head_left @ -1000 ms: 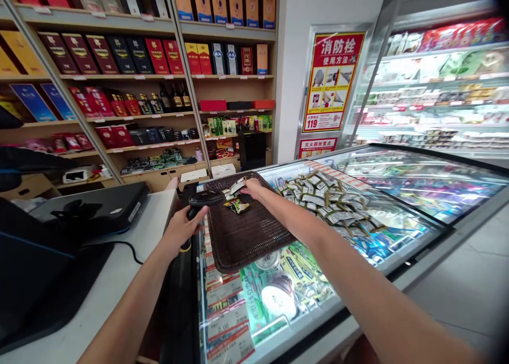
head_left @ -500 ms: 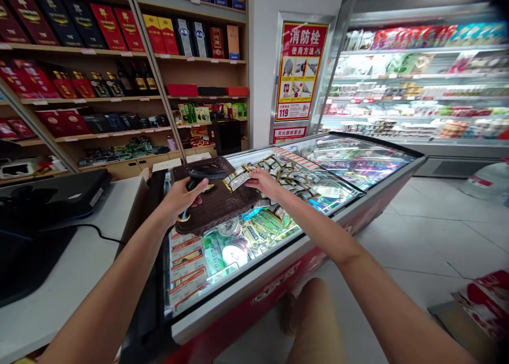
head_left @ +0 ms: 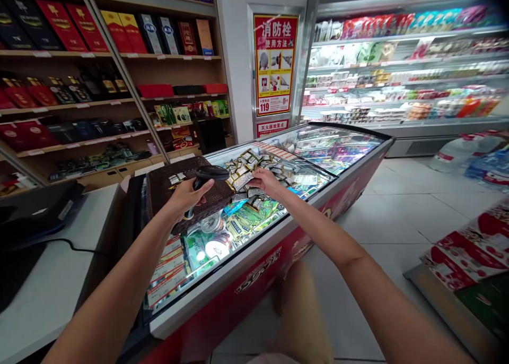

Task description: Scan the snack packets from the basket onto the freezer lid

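My left hand [head_left: 186, 196] is closed round the handle of a black barcode scanner [head_left: 213, 173], its head pointing right over the brown woven basket [head_left: 165, 194]. In my right hand [head_left: 265, 182], a small gold-and-silver packet [head_left: 240, 181] is pinched between the fingers, just in front of the scanner head. That packet is over the left side of a loose pile of similar packets [head_left: 274, 165] on the glass freezer top. Inside the basket, behind my left hand, lie a few more packets [head_left: 177, 179].
The chest freezer [head_left: 254, 263] has sliding glass with frozen goods below. To the left is a white counter [head_left: 59, 279] with a black cable [head_left: 75, 246]. Shelves of boxes [head_left: 127, 32] and a lit refrigerated display [head_left: 397, 77] stand behind. Red cartons [head_left: 469, 247] sit at the right.
The view has swung right. Relative to the basket, both hands have moved right with the scanner and packet, the packet going from the basket's edge to the pile. The basket's packets show more.
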### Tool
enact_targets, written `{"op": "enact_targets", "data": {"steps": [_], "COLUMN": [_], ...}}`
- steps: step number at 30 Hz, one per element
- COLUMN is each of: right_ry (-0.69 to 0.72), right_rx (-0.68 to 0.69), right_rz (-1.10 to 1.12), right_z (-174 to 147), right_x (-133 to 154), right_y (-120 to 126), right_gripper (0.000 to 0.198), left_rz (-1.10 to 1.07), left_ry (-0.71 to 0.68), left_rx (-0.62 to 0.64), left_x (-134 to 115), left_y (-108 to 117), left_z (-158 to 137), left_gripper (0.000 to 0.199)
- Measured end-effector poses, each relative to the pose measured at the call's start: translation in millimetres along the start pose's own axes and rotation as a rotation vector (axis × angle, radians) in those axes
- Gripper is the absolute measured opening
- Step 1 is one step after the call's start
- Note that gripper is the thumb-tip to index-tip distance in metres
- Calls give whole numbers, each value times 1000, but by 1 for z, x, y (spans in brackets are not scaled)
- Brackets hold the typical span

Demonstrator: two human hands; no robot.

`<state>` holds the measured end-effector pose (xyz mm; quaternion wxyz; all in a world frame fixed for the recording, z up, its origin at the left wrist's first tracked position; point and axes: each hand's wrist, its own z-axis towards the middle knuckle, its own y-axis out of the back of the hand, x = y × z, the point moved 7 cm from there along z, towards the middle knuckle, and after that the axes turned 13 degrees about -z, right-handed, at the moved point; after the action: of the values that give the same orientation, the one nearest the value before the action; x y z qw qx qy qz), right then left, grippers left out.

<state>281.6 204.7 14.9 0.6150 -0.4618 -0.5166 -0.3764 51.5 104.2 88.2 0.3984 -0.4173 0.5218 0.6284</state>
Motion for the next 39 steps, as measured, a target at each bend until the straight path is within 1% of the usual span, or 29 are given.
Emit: {"op": "enact_targets", "data": {"steps": [5,8,11,12,14,16,18,20,21,23,24,25,27,29,32,34,36,38,39], "right_ry": [25,47,28,23,6,-16,3,79,124,195,225,252,310,361,414,394,299,102,-14], "right_rx": [-50,-174,-312,-325,-293,-258,-285,-347,-379,-433,-450,-459,-443,-403,-307,-204,-91,-1,34], "right_rz": [41,82,77,69,20,-153,-474,-836,-987,-1191,-1252,-1293,-1336,-1345,-1343,-1348,-1338,-1284,-1245], "right_z": [3,8,15,18,28,37,43,47,49,51,53,56,64,76,98,115,134,152,159], "right_x": [-4,-1,-3,-6,-15,-26,-33,-33,-31,-26,-24,-22,-16,-13,-13,-22,-37,-59,-70], "right_y": [15,33,48,49,44,37,34,32,30,25,22,17,0,-23,-73,-113,-153,-186,-200], "right_gripper": [17,16,18,19,21,23,24,23,18,4,3,9,15,18,18,16,14,17,24], "left_rz": [6,9,9,6,-1,-6,-7,-6,-8,-11,-10,-9,-6,-10,-25,-29,-31,-40,-46], "left_ry": [4,18,29,32,33,31,31,36,40,50,55,61,69,76,86,108,137,165,175], "left_rx": [1,-8,-23,-26,-26,-24,-27,-36,-42,-59,-74,-91,-129,-169,-248,-298,-329,-350,-355], "left_x": [0,1,3,4,6,8,10,14,16,22,25,28,36,44,55,63,73,84,89], "left_y": [-2,1,4,5,8,11,16,24,29,40,48,56,74,94,125,145,162,177,184], "left_z": [-1,-2,-2,-2,-2,-3,-5,-6,-7,-7,-7,-7,-6,-5,-6,-7,-7,-7,-7], "left_gripper": [63,64,65,66,66,65,64,64,65,65,66,66,66,65,62,61,61,63,63]}}
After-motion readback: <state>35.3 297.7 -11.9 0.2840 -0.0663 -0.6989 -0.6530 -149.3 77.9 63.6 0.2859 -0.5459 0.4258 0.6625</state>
